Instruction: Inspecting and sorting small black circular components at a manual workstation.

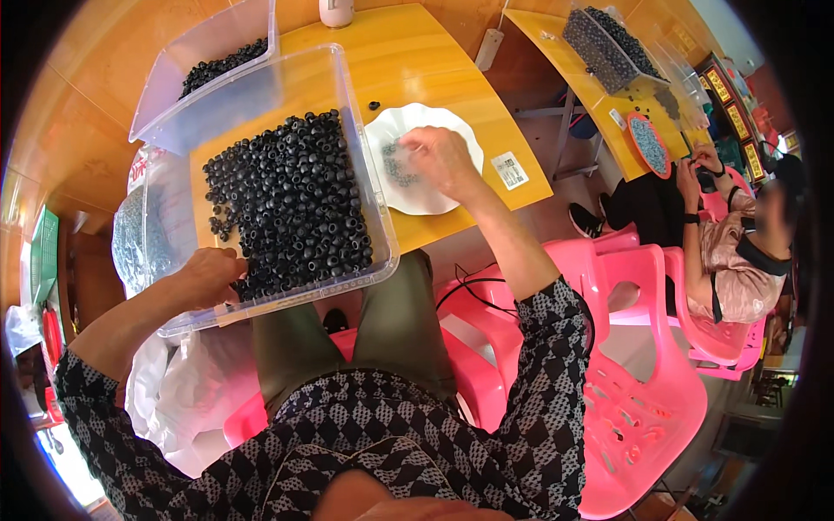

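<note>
A clear plastic bin [393, 233] in front of me holds a heap of small round black parts with holes [295, 195]. My left hand [207, 276] reaches over the bin's near left corner. Its fingers are curled together at the edge of the heap; what they hold, if anything, is hidden. Right of the bin lies a white plate with a wavy rim [426, 207], with small grey-blue pieces [395, 165] on it. Above these pieces is my right hand [443, 162], fingers bent and pressed together. I cannot make out what is between its fingertips.
Behind the bin stands a second clear bin [204, 39] of black parts. One loose black part [373, 105] and a white label [510, 171] lie on the yellow table [417, 35]. Pink chairs [643, 417] stand at right, where a person [734, 260] sits by another table.
</note>
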`<act>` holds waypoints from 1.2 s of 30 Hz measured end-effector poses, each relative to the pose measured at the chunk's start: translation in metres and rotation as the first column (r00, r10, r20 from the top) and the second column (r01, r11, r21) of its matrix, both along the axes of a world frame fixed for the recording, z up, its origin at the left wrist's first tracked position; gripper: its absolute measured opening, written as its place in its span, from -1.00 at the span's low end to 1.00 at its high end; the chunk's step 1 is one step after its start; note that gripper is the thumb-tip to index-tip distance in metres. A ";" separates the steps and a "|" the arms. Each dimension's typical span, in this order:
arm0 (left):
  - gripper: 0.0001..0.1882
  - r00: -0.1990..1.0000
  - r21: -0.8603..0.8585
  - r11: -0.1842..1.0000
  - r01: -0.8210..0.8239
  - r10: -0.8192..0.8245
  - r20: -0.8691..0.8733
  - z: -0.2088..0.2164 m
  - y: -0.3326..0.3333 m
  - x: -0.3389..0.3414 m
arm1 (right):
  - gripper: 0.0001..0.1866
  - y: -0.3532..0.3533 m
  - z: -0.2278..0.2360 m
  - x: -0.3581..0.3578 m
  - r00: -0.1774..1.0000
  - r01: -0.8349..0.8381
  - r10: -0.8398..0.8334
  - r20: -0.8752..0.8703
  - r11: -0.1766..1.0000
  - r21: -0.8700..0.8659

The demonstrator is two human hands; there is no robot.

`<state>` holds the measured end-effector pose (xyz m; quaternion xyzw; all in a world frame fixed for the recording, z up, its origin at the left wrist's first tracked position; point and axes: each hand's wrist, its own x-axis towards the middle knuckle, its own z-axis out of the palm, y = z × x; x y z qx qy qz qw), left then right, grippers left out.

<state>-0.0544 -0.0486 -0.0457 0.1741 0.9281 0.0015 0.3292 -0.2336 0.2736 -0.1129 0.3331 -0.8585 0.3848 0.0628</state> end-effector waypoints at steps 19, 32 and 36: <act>-0.79 0.928 0.157 0.979 -0.130 0.176 -0.329 0.006 -0.014 -0.012 | -0.86 -0.007 -0.003 -0.002 0.999 0.047 -0.046 -0.012 0.965 0.259; -0.89 0.905 0.056 0.972 -0.228 0.233 -0.355 0.006 -0.026 -0.022 | -0.87 -0.027 0.000 0.015 0.989 -0.007 0.059 -0.136 0.935 0.354; -0.92 0.933 -0.027 0.994 -0.109 0.093 -0.347 -0.012 -0.022 -0.035 | -0.85 -0.021 0.012 0.017 0.986 -0.046 0.106 -0.128 0.914 0.404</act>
